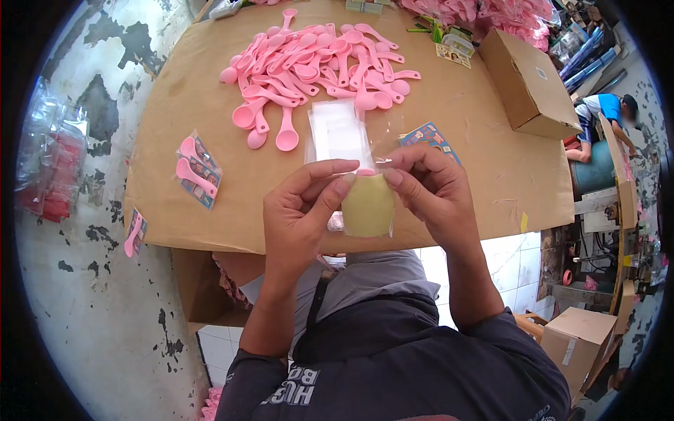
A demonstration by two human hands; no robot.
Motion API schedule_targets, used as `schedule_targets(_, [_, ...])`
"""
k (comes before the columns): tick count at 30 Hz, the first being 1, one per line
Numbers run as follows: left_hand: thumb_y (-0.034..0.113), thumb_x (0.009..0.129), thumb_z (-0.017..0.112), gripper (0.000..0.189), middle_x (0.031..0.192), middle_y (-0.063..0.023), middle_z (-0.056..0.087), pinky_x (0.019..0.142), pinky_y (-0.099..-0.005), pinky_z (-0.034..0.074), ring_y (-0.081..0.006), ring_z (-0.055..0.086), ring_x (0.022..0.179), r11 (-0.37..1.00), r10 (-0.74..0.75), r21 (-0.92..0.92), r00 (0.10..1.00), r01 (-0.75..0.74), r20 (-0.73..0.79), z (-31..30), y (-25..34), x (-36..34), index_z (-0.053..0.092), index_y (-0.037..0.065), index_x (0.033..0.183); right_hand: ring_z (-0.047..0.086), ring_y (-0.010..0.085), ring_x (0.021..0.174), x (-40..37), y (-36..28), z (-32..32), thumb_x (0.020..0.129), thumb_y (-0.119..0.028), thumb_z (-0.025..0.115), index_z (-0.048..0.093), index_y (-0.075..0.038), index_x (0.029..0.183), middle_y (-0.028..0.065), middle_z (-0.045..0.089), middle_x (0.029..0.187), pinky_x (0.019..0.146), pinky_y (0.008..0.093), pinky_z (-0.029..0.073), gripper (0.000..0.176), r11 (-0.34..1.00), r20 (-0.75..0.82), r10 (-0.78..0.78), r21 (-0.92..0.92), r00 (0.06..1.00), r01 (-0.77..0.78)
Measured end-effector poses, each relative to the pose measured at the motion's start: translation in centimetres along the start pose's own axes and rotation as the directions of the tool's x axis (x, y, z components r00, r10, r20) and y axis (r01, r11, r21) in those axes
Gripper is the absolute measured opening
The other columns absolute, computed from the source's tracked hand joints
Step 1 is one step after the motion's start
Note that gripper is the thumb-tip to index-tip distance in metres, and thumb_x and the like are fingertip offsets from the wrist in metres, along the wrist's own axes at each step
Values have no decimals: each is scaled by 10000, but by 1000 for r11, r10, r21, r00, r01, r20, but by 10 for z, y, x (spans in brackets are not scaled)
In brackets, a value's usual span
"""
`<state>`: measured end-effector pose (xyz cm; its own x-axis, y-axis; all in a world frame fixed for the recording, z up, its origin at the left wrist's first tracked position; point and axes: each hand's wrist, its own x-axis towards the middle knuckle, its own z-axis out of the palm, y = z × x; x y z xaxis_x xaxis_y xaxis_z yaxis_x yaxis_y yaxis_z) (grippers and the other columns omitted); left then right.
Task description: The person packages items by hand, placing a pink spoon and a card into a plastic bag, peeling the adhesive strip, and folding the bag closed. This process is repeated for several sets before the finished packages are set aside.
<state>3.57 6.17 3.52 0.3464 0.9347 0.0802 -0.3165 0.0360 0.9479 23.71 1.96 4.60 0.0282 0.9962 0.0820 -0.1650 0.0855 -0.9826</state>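
Note:
Between my two hands is a small clear plastic bag (368, 207) with a yellow-green card in it; a bit of pink plastic shows at its top edge. My left hand (303, 200) pinches the bag's upper left side between thumb and fingers. On the opposite upper corner, my right hand (434, 193) pinches the clear film the same way. Just beyond them lies a stack of clear and white plastic bags (339, 133). A blue printed card stack (430, 137) lies behind my right hand, partly covered by it.
A large heap of pink measuring spoons (316, 59) covers the far middle of the brown table (484, 175). Bagged spoons with cards (198, 170) lie at left, another spoon and card (135, 233) near the edge. A cardboard box (526, 88) stands right; a person (607, 116) sits beyond.

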Motion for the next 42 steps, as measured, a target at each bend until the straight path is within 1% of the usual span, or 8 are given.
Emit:
schedule_targets(13, [-46,998,606,89,953,-42,717,791,-223,506,-63,650,883,965,255,35,962,-260,96,-14,-12,-7,680,-19,1039,610,80,848,-1,3,-10,986,28,566,689,3,1003,9,664,935,787,229,475,127,991,96,-125,55,988,120])
schedule_targets(21, [31,1008,612,66,967,-54,717,798,-222,499,-59,631,876,979,202,-53,975,-198,91,-17,-7,-6,644,-22,1031,526,15,742,-3,1,4,979,-78,684,670,-19,972,-26,640,881,658,200,411,61,997,16,-81,-5,997,81])
schedule_targets(26, [25,1004,631,42,950,-81,727,808,-217,507,-71,647,888,983,151,-104,988,-149,16,-11,-9,-7,622,-14,992,558,27,789,-1,6,4,942,-56,752,618,-42,995,-31,612,889,701,185,431,145,999,32,-47,-9,998,47])
schedule_targets(28, [21,998,662,129,981,-131,751,809,-214,524,-94,680,905,995,92,32,996,-93,17,-11,-10,-6,569,-2,1085,578,34,825,0,7,3,930,-26,758,593,-46,1027,-28,602,912,725,184,447,192,999,37,-35,-12,999,35])
schedule_targets(31, [21,985,681,262,1053,-227,751,830,-249,559,-154,718,935,991,113,-74,993,-116,-38,-8,-14,-4,477,28,1150,591,41,873,1,7,7,925,15,748,528,-47,1118,-3,588,980,749,194,475,300,987,1,-150,49,989,150])
schedule_targets(38, [19,1019,628,487,1056,-196,760,820,-252,556,-131,711,934,970,60,-234,998,-63,-17,3,-5,-1,372,-5,1433,599,57,905,0,0,6,924,63,721,487,-48,1173,14,583,1006,795,216,506,359,981,-44,-186,48,982,188])
schedule_targets(40, [9,1005,640,551,1085,-159,761,856,-265,557,-125,704,955,997,-43,-58,984,53,172,-1,-3,-4,390,-34,1494,597,58,903,-1,0,5,922,66,720,488,-51,1184,10,582,1005,803,216,505,369,982,-44,-180,58,983,182])
schedule_targets(42, [2,990,658,517,1108,-144,757,869,-263,552,-120,698,977,997,-77,4,981,77,176,-3,-4,-5,454,-40,1464,560,41,813,-1,3,8,893,42,763,492,-56,1232,2,574,1000,715,201,480,444,973,-106,-222,36,969,227])
